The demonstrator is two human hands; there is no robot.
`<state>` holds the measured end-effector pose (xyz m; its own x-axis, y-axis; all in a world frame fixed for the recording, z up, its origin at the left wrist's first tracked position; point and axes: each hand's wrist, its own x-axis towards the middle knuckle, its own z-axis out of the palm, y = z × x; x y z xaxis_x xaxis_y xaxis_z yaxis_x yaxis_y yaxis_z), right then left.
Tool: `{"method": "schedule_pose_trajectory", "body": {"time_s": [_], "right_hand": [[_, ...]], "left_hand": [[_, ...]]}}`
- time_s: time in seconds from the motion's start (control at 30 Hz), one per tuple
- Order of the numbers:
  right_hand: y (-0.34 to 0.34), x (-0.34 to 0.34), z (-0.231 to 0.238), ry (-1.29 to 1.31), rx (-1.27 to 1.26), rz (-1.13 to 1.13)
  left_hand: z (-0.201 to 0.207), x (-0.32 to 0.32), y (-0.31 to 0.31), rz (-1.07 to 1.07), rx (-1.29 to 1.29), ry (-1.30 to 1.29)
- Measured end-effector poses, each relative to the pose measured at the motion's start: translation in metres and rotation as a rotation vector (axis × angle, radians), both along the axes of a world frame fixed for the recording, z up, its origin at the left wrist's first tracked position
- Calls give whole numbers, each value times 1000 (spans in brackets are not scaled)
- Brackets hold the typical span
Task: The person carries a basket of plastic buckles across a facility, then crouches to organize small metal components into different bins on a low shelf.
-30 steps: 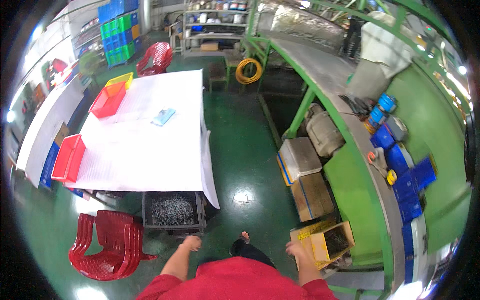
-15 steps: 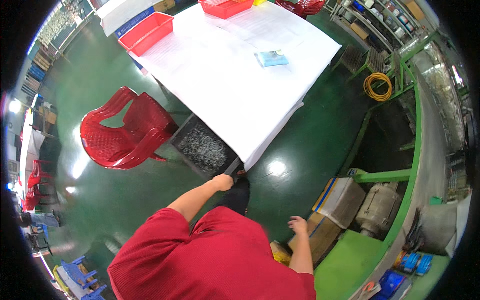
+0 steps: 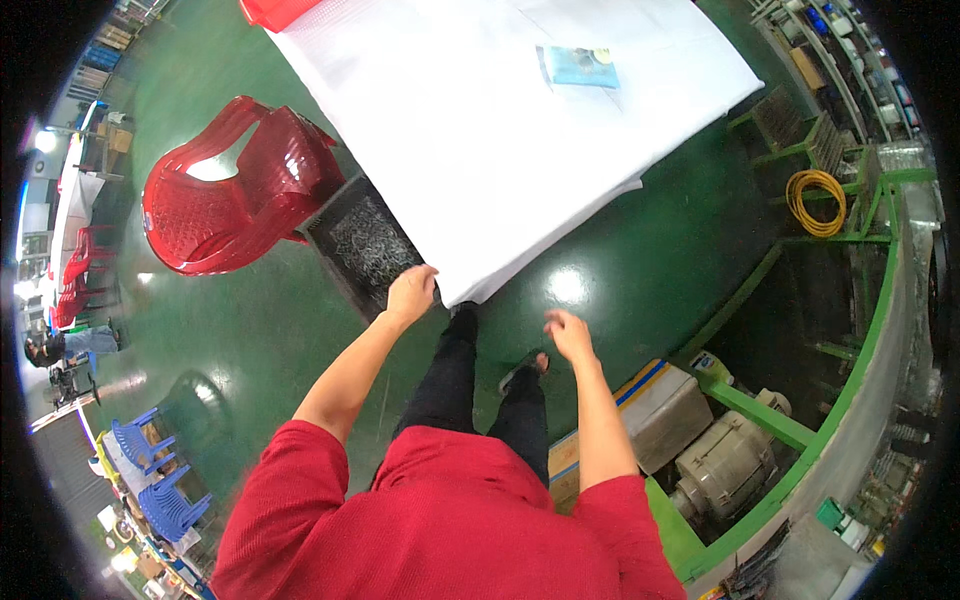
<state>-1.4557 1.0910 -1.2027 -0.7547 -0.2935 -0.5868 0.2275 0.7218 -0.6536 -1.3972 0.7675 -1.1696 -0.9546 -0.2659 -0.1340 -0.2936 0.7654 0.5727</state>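
My left hand [image 3: 411,293] is closed on the near rim of a black crate [image 3: 335,262], right beside the hanging corner of the white-covered table [image 3: 470,160]. The crate sits low, partly under the table edge, and holds a heap of small, shiny, clear or silvery pieces too small to name. My fingertips are partly hidden at the rim. Nothing is in my right hand [image 3: 569,336]; it hovers over the floor right of the table corner with its fingers loosely bent and apart.
A red plastic chair [image 3: 240,190] stands left of the crate. On the table lie a blue packet [image 3: 583,68] and a red basket [image 3: 275,10]. To the right are a green frame [image 3: 765,415], a motor [image 3: 728,455], a white box [image 3: 665,415] and a coiled yellow hose [image 3: 815,203].
The view has shifted nearer the table corner. My left hand stays at the crate's rim. My right hand has swung forward and in, closer to the table.
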Motion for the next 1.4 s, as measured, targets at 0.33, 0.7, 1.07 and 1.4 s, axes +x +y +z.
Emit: {"method": "schedule_pose_trajectory", "body": {"time_s": [0.33,0.7,1.07,1.4], "right_hand": [[25,27,-33,-32,386,390],[168,127,-105,-249,503,-173],[-1,66,-67,-35,304,-7],[86,110,-58,-339,434,-161]], "left_hand": [[-79,-16,-6,-202,-273,-233],[-80,-84,-13,-270,-426,-532],[-101,-110,-38,-363,-389,-671],[-97,-106,-41,-424,-473,-621]]}}
